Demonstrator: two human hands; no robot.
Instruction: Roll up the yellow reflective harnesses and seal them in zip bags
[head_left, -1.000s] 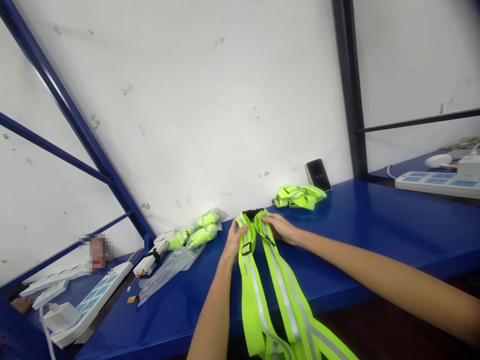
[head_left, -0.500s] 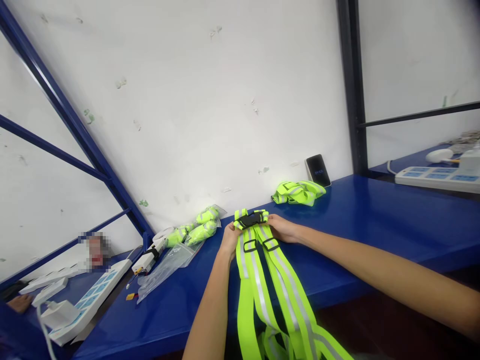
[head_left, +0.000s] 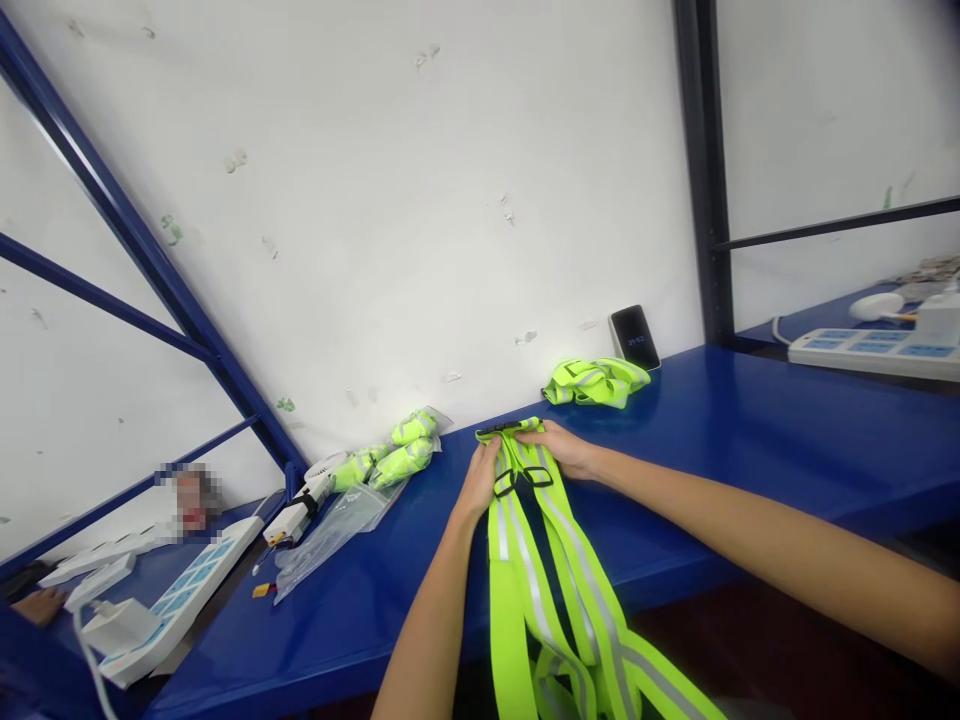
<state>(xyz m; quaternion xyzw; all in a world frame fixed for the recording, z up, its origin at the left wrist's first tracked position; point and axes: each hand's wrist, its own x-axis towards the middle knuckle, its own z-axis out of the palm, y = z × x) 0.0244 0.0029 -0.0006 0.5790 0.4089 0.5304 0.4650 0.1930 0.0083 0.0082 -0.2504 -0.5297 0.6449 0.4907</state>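
A neon yellow reflective strap vest (head_left: 529,570) with silver stripes hangs from both my hands and drapes over the table's front edge. My left hand (head_left: 480,475) pinches its upper end on the left, thumb on top. On the right, my right hand (head_left: 561,447) grips the same end, its fingers partly hidden by the straps. The black buckle (head_left: 504,427) at the top now shows only as a thin edge. Below the hands, two black strap adjusters (head_left: 538,478) sit side by side.
On the blue table (head_left: 787,430), a crumpled reflective vest (head_left: 596,382) lies beside a phone-like device (head_left: 634,337). To the left are bagged vests (head_left: 405,462), a clear plastic bag (head_left: 330,545) and a white battery-like pack (head_left: 292,520). Power strips (head_left: 184,600) lie farther left, near another person's hand (head_left: 41,605).
The vest's top end has tipped, so the buckle no longer faces me. My left hand has moved slightly right and up, closer to my right hand.
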